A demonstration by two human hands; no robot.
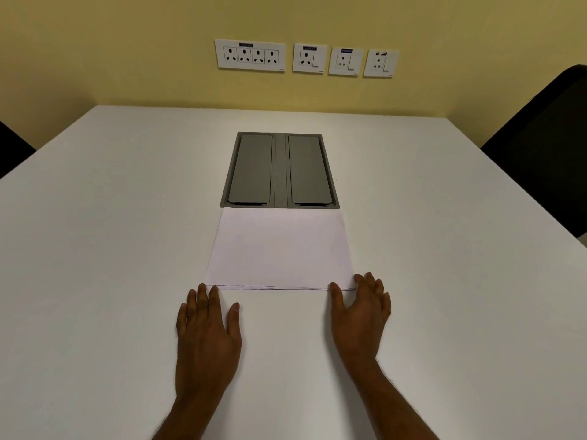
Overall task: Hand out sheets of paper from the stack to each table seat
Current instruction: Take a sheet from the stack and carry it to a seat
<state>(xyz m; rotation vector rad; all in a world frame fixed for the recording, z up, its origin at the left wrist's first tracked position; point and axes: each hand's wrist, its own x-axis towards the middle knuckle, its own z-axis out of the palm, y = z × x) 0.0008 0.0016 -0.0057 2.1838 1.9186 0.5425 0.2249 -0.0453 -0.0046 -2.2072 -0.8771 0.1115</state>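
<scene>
Now | stack [279, 249] flat mid-table [95, 233], far edge meeting grey hatch [279, 171] | left hand [206, 338] flat, grip empty and spread, fingertips at near-left corner | right hand [360, 319] loose, nothing held, thumb at near edge, fingers by right corner, likely squaring sheets | chair [546, 147] right marks a seat; none served.
</scene>
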